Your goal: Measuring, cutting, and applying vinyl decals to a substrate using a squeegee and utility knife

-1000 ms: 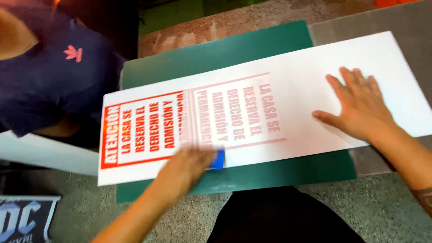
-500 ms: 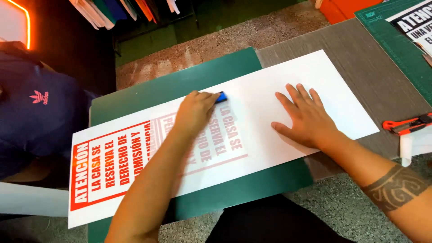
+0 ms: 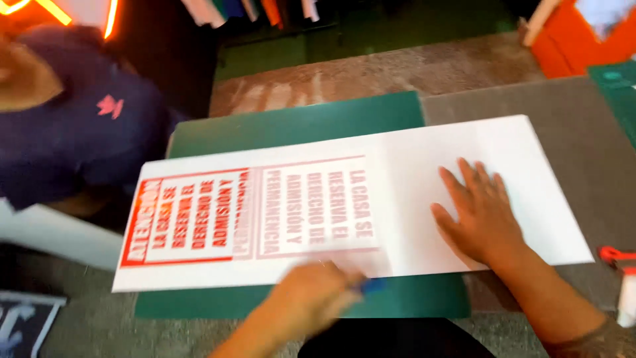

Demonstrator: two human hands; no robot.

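A long white sign board (image 3: 424, 159) with red lettering lies across a green cutting mat (image 3: 298, 126). My right hand (image 3: 480, 215) rests flat on the blank right part of the board, fingers spread. At the board's near edge my left hand (image 3: 311, 298) is blurred by motion and grips a small blue squeegee (image 3: 372, 286) pressed against the board. The left part of the lettering looks vivid red; the middle part looks paler, under a film.
Another person in a dark blue shirt (image 3: 73, 139) is at the far left of the table. A red cutter (image 3: 616, 255) lies at the right edge on the grey surface (image 3: 563, 106). An orange object (image 3: 563, 40) stands at the back right.
My left hand with the blue squeegee has swept from the board's far edge back to its near edge. The right hand stays flat on the board; the view has shifted.
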